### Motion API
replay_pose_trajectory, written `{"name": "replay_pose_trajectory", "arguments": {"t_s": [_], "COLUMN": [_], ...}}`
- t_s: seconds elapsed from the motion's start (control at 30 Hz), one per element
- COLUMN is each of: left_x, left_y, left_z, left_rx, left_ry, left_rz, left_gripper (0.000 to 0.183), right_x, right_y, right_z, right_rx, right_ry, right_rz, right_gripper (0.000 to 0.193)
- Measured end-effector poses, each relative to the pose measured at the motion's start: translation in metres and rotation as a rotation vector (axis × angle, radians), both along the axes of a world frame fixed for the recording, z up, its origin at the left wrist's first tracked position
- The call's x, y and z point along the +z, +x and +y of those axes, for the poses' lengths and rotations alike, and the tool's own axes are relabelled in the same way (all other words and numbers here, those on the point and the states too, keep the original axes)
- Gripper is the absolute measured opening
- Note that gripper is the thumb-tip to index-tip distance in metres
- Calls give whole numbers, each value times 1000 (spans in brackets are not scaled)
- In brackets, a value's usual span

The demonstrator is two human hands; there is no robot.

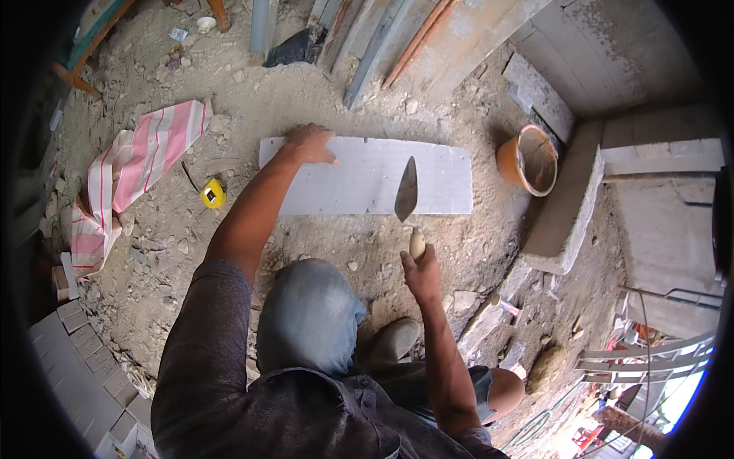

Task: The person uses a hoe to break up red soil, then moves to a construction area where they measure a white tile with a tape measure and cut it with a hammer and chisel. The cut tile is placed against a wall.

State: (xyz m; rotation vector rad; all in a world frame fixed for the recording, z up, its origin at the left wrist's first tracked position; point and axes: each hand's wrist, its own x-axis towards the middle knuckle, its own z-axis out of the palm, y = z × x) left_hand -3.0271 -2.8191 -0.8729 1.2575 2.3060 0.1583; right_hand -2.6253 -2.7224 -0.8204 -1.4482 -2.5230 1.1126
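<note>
A long, flat, light grey slab (367, 172) lies on the dirt in front of me. My left hand (310, 144) is at its far edge near the left end, fingers curled over that edge and thumb on the top face. My right hand (422, 274) is closed round the pale handle of a trowel (407, 191). The trowel's pointed metal blade is over the right part of the slab; whether it touches the surface I cannot tell.
An orange bucket (527, 161) with grey residue stands right of the slab, beside a concrete block (569, 206). At left lie a yellow tape measure (213, 193) and a pink-and-white striped sack (145, 157). Planks and metal lengths (382, 46) lean at the far side. Rubble covers the ground.
</note>
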Motion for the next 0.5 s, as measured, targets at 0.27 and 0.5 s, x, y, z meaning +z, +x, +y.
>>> {"name": "replay_pose_trajectory", "arguments": {"t_s": [0.27, 0.5], "left_x": [-63, -76], "left_y": [79, 94], "left_z": [-184, -154], "left_rx": [1001, 912], "left_ry": [260, 733], "left_rz": [75, -333], "left_gripper": [98, 87], "right_x": [150, -42], "right_y": [-167, -148], "right_z": [-10, 65], "right_rx": [195, 365], "right_ry": [268, 288], "right_rz": [1179, 18], "right_gripper": [33, 40]}}
